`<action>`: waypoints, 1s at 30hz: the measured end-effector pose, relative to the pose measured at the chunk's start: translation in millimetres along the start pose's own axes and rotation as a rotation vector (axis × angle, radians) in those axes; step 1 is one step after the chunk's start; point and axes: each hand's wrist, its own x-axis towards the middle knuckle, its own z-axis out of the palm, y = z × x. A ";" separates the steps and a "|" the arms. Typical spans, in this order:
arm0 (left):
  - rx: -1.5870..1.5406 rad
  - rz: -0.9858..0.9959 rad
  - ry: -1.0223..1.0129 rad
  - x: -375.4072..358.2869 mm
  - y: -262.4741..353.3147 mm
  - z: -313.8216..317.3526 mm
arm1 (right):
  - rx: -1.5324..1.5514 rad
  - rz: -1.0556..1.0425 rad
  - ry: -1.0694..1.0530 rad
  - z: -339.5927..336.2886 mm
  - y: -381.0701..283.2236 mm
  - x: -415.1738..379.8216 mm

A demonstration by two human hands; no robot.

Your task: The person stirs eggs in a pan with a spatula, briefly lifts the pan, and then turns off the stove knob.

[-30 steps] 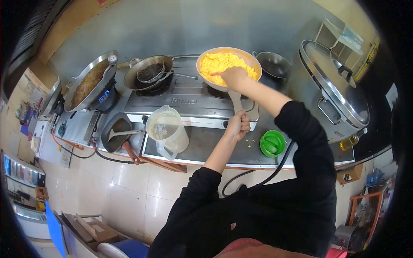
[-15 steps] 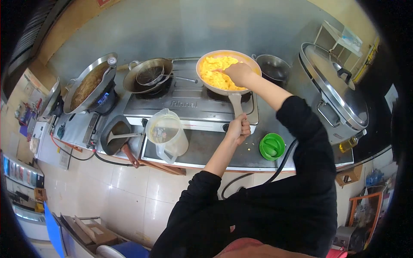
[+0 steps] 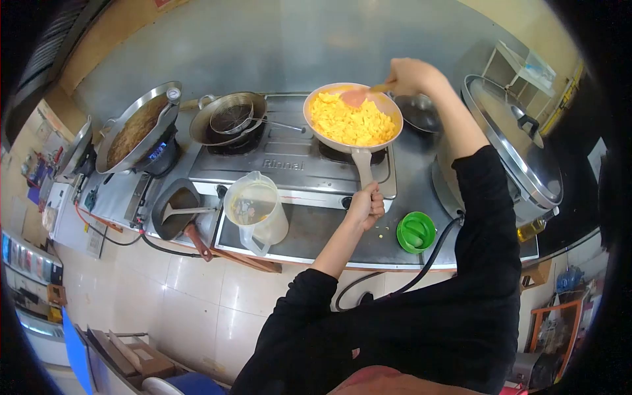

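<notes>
My left hand (image 3: 366,207) is wrapped around the pale handle of a frying pan (image 3: 362,164) on the right burner of the gas stove (image 3: 296,178). Yellow scrambled eggs (image 3: 352,124), broken into soft pieces, fill the pan. Above the pan's far right rim, my right hand (image 3: 411,76) holds a spatula (image 3: 355,97) by its wooden handle. The spatula's pinkish head rests against the eggs at the far side of the pan. Right of my left hand stands a green bowl (image 3: 416,243) with a green item inside.
A clear pitcher (image 3: 268,227) stands at the counter's front, left of my left arm. Beyond it lies a dark pan (image 3: 172,220). A wok (image 3: 197,128) with a strainer (image 3: 230,117) occupies the left burner. A large lidded pot (image 3: 451,181) stands at right, near a black hose (image 3: 438,253).
My right hand has risen and moved right, away from low over the eggs, uncovering the spatula's head. The eggs look more broken up and spread. My left hand keeps its hold on the handle.
</notes>
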 end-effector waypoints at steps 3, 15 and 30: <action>0.020 0.017 -0.007 -2.2 -0.6 -0.1 | 0.018 0.009 -0.020 7.8 31.8 38.5; 0.049 -0.005 0.023 -13.2 8.2 6.0 | -0.298 -0.342 -0.174 60.7 -50.6 87.9; -0.033 0.005 -0.013 -3.4 4.0 -4.0 | -0.249 -0.265 0.109 110.0 -20.3 22.5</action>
